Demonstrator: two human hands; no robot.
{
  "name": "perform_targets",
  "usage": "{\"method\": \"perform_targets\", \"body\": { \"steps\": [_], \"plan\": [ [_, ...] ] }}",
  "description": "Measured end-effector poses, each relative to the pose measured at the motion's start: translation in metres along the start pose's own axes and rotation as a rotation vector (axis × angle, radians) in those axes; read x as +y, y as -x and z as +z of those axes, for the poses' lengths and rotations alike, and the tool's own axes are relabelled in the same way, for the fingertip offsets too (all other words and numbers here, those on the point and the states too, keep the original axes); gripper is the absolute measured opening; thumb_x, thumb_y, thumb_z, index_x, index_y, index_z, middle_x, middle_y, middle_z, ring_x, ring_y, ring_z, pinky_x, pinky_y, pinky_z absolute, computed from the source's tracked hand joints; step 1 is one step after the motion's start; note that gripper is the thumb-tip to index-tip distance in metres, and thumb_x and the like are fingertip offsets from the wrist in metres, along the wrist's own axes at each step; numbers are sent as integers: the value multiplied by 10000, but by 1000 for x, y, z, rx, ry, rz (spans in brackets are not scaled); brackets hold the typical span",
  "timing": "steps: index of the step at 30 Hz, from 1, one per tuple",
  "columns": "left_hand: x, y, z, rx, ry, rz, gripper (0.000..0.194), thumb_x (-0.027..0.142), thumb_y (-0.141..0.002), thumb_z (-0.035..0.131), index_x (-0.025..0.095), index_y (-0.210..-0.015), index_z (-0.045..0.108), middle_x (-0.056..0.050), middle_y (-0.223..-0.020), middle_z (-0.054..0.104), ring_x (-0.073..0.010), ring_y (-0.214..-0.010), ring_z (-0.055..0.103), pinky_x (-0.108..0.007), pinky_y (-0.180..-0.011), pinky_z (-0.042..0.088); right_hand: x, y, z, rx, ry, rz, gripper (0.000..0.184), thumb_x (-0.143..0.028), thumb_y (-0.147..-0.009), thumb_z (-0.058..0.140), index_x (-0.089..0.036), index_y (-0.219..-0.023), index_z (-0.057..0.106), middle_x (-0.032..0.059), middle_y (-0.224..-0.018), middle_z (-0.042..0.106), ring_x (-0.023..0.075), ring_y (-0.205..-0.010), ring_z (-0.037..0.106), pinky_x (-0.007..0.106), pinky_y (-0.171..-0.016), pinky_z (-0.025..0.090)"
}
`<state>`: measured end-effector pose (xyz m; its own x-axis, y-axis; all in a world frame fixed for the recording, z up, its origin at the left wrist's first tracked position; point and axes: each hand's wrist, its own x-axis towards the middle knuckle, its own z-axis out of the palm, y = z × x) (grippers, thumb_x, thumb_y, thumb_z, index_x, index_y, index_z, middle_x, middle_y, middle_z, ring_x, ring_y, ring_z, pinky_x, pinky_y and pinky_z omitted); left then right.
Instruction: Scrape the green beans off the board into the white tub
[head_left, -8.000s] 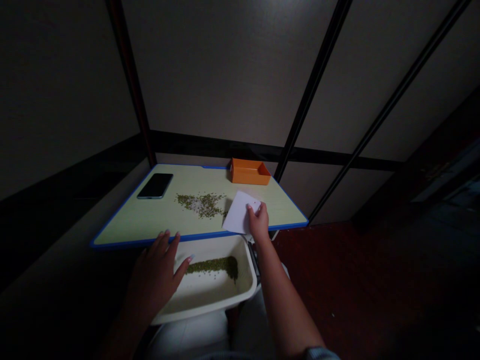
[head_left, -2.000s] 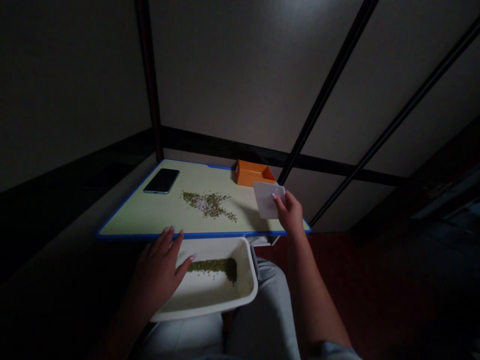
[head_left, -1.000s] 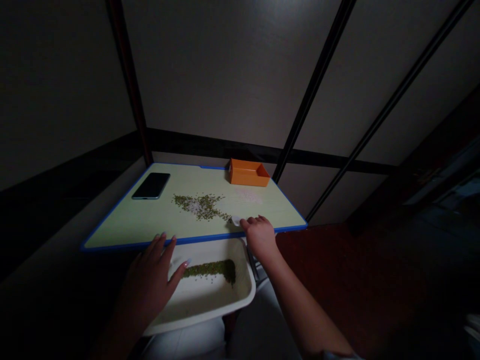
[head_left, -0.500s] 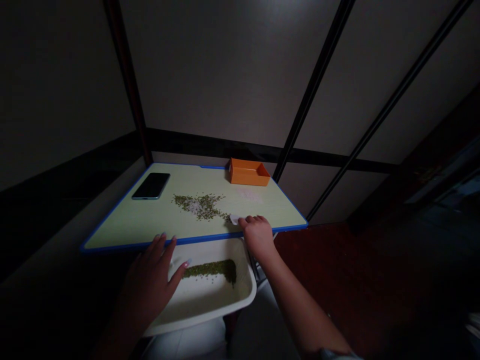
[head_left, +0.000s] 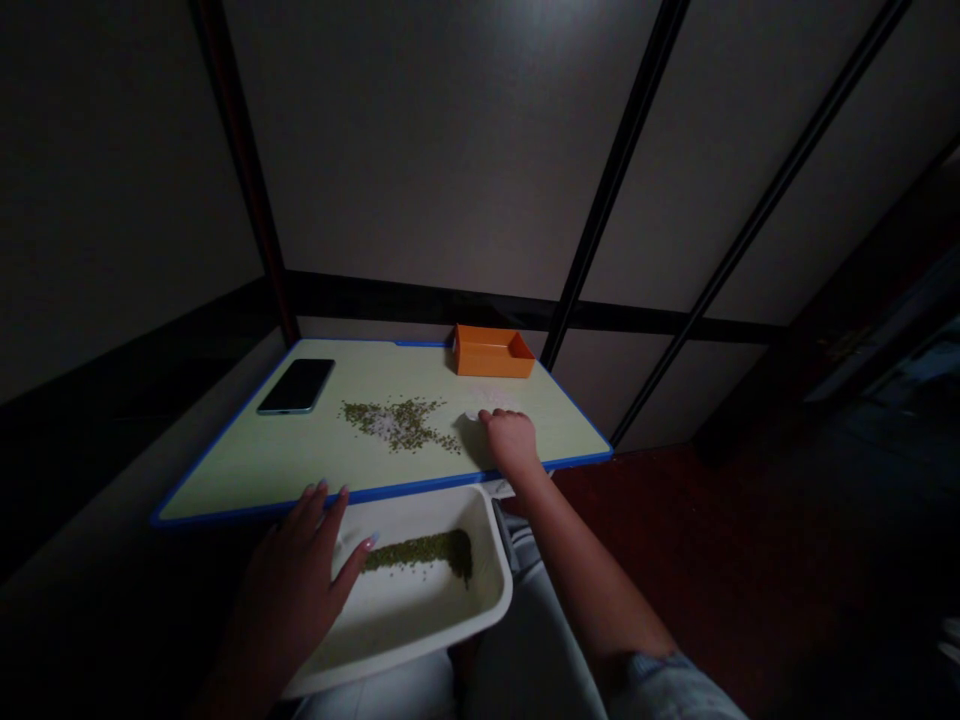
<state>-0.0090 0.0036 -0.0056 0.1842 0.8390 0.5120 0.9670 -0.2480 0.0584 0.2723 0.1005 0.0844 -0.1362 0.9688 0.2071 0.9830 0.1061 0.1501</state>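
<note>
My right hand [head_left: 511, 440] is closed on a small white flat piece [head_left: 471, 416], partly hidden by the fingers, just above the pale board [head_left: 255, 462] of a small blue-edged table. Left of that piece lies a scattered patch of small green grains [head_left: 412, 425] with white bits in its middle. A fainter patch of white bits [head_left: 491, 397] lies behind my right hand. My left hand [head_left: 300, 570], fingers spread, rests at the left side of a white plastic tub [head_left: 420, 640]. More green grains [head_left: 442, 548] form a strip inside the tub.
An orange open box [head_left: 491, 360] stands at the table's back right. A dark-screened phone [head_left: 297, 386] lies at the back left. Panelled wall [head_left: 435, 180] rises behind the table, and reddish floor [head_left: 660, 540] shows at the right.
My right hand has moved away from the near edge, lifting the white piece off the tail of green grains. My left hand stays in place; the view has shifted slightly.
</note>
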Motion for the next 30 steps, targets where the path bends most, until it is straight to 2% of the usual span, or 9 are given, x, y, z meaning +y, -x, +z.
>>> {"method": "perform_targets", "body": {
  "steps": [7, 14, 16, 19, 21, 22, 23, 26, 30],
  "plan": [
    [-4, 2, 4, -8, -19, 1, 607, 502, -915, 380, 96, -1310, 597, -238, -1428, 573, -371, -1373, 506, -521, -1050, 477, 27, -33, -10, -40, -45, 66, 335, -204, -1007, 408, -240, -1206, 675, 132, -1081, 760, 237, -1009, 721, 296, -784, 485],
    [-6, 4, 8, 11, -44, 14, 601, 509, -912, 389, 112, -1311, 602, -221, -1428, 580, -362, -1368, 514, -511, -1045, 486, 61, -20, -16, 123, -255, 262, 280, -337, -1003, 448, -239, -1121, 683, 123, -1008, 759, 258, -930, 704, 301, -760, 448],
    [-5, 4, 7, 13, -55, 14, 605, 513, -914, 382, 114, -1312, 602, -219, -1429, 580, -360, -1366, 517, -508, -1048, 486, 71, -16, -12, 264, -404, 321, 260, -342, -979, 474, -216, -1084, 676, 114, -928, 749, 255, -857, 687, 302, -732, 442],
    [-4, 3, 7, 22, -62, 15, 618, 530, -909, 384, 111, -1302, 610, -221, -1421, 587, -365, -1356, 527, -507, -1035, 496, 87, -19, 3, 648, -779, 379, 286, -419, -940, 486, -190, -1002, 644, 81, -852, 715, 232, -808, 645, 296, -721, 455],
    [-4, 2, 7, 26, -69, 18, 626, 542, -907, 381, 112, -1297, 614, -218, -1410, 597, -366, -1347, 535, -506, -1024, 506, 93, -26, 18, 856, -1052, 400, 318, -451, -919, 469, -184, -1013, 613, 85, -942, 711, 222, -889, 640, 299, -776, 479],
    [-3, 2, 7, 27, -74, 19, 627, 545, -907, 379, 113, -1295, 615, -216, -1408, 599, -364, -1343, 540, -503, -1019, 510, 95, -30, 26, 890, -1155, 433, 321, -456, -905, 470, -189, -1022, 603, 84, -985, 708, 216, -921, 640, 304, -807, 486],
    [-3, 2, 7, 30, -81, 21, 625, 544, -907, 377, 113, -1291, 618, -215, -1406, 601, -363, -1338, 545, -499, -1015, 514, 95, -33, 34, 849, -1229, 463, 305, -459, -879, 504, -197, -1002, 597, 75, -985, 707, 213, -916, 641, 306, -811, 492],
    [-4, 2, 6, 44, -94, 33, 612, 529, -911, 376, 103, -1273, 625, -225, -1395, 606, -363, -1329, 554, -493, -1010, 517, 87, -40, 56, 556, -1355, 543, 278, -437, -745, 682, -220, -877, 572, 20, -815, 683, 198, -781, 632, 287, -706, 499],
    [-4, 2, 5, 46, -105, 55, 603, 516, -917, 381, 98, -1284, 612, -236, -1393, 603, -370, -1328, 553, -501, -1004, 518, 75, -43, 73, 232, -1679, 573, 368, -322, -672, 767, -242, -951, 540, -56, -668, 647, 139, -563, 587, 237, -542, 476]
  ]
}}
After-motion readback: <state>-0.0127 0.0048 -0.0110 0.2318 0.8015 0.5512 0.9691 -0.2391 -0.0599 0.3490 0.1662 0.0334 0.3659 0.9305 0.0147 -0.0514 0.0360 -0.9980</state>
